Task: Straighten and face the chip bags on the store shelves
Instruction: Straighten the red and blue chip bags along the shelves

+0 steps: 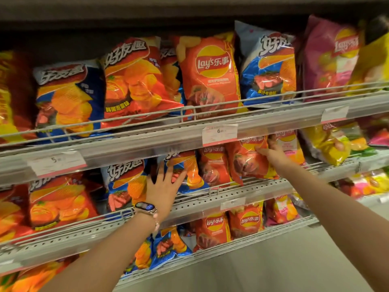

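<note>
Grey store shelves point(147, 142) run in tilted tiers across the whole view, each with a wire rail along its front edge and price tags clipped below. Chip bags crowd every tier: on the top one a red Lay's bag point(210, 74) stands upright near the middle, with a blue bag point(269, 68) just beside it toward the right end and a red-orange bag point(134, 81) leaning on its other side.

On the middle shelf, both arms reach up to the bags. The left hand point(163, 186), a watch point(145, 207) on its wrist, lies with fingers spread and fairly straight against the front of a small blue bag point(187, 171) standing behind the front rail. The right hand point(273, 153) is farther toward the right end, its fingers curled round the edge of a red Lay's packet point(248, 159), which tilts slightly. Another red packet point(212, 165) stands between the two held bags.
</note>
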